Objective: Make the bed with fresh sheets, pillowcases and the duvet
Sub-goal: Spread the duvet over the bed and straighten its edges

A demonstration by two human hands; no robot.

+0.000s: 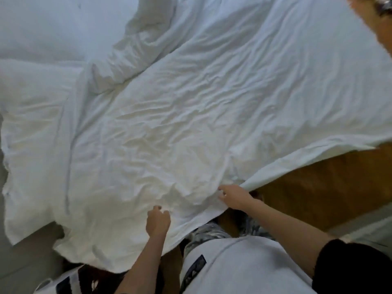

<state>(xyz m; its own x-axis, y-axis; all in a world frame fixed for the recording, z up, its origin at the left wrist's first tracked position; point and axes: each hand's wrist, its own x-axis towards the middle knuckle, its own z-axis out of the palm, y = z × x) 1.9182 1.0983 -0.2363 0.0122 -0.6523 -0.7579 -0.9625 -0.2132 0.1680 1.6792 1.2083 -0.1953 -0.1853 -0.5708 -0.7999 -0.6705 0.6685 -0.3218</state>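
A white, wrinkled duvet [191, 115] is spread across most of the view over the bed. Its near edge hangs over the bed's side close to my body. My right hand [234, 196] grips that near edge, fingers curled into the cloth, and lifts it a little above the floor. My left hand [158, 219] lies on the duvet a short way to the left, fingers curled loosely at the fabric; whether it pinches the cloth is unclear. A white pillow [31, 98] lies at the left, partly under the duvet. A bunched fold [131, 45] rises at the upper middle.
Brown wooden floor [318, 187] shows at the right under the lifted edge. Grey floor [25, 257] lies at the lower left. A white bag with dark print [63, 283] sits at the bottom left. Another person's arm [379, 22] appears in the top right corner.
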